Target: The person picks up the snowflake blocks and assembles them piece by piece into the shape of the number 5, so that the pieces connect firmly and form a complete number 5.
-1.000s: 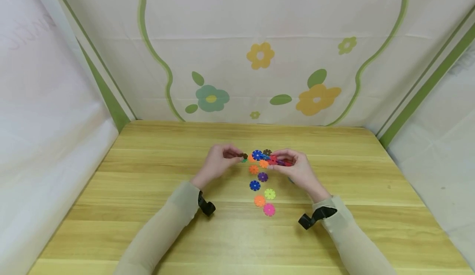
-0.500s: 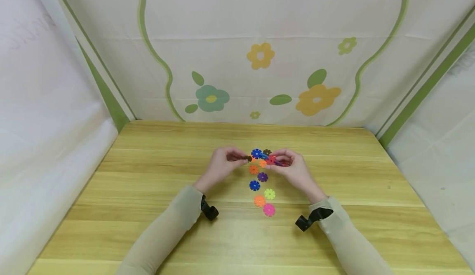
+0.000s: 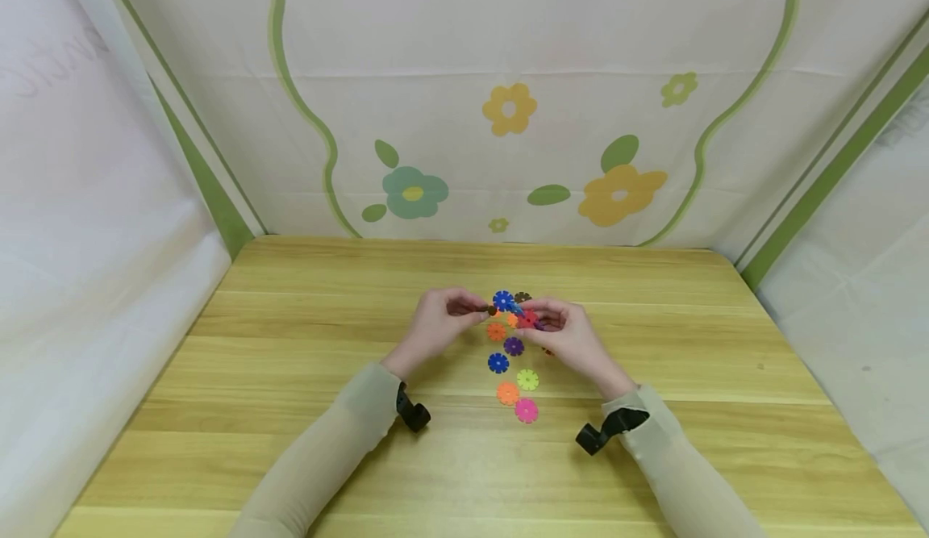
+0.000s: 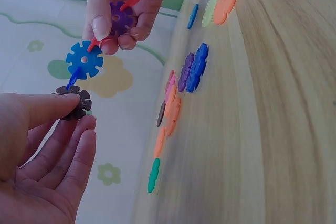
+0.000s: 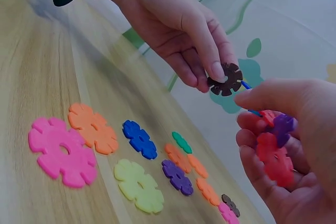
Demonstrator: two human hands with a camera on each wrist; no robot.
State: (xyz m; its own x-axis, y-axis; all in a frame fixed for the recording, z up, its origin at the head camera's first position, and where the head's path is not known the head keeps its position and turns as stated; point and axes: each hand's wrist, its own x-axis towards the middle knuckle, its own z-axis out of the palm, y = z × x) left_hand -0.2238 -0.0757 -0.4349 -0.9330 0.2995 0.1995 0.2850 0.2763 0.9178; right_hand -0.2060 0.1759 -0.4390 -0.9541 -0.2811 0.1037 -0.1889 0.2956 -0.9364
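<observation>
In the head view my left hand (image 3: pixel 439 324) pinches a dark brown notched disc (image 4: pixel 81 109) between thumb and fingers. My right hand (image 3: pixel 569 332), close beside it, holds a chain of interlocked notched discs. Red and purple discs (image 4: pixel 125 20) lie within its fingers, and a light blue disc (image 4: pixel 76 67) sticks out past the fingertips. At the chain's end is a dark blue disc (image 3: pixel 503 301), seen edge-on in the left wrist view. Its edge meets the brown disc's rim; how deep it sits in a notch I cannot tell. Both hands are raised over the table.
Loose notched discs lie on the wooden table (image 3: pixel 363 473): pink (image 3: pixel 526 410), orange (image 3: pixel 508 394), yellow-green (image 3: pixel 527 379), blue (image 3: pixel 497 363), purple (image 3: pixel 514 346), green (image 5: pixel 182 142) and several others. A flower-printed cloth (image 3: pixel 450 151) hangs behind the table's far edge.
My left hand has moved right with the brown disc, up to the blue end of the chain. My right hand has shifted slightly left, and its fingers cover the chain differently.
</observation>
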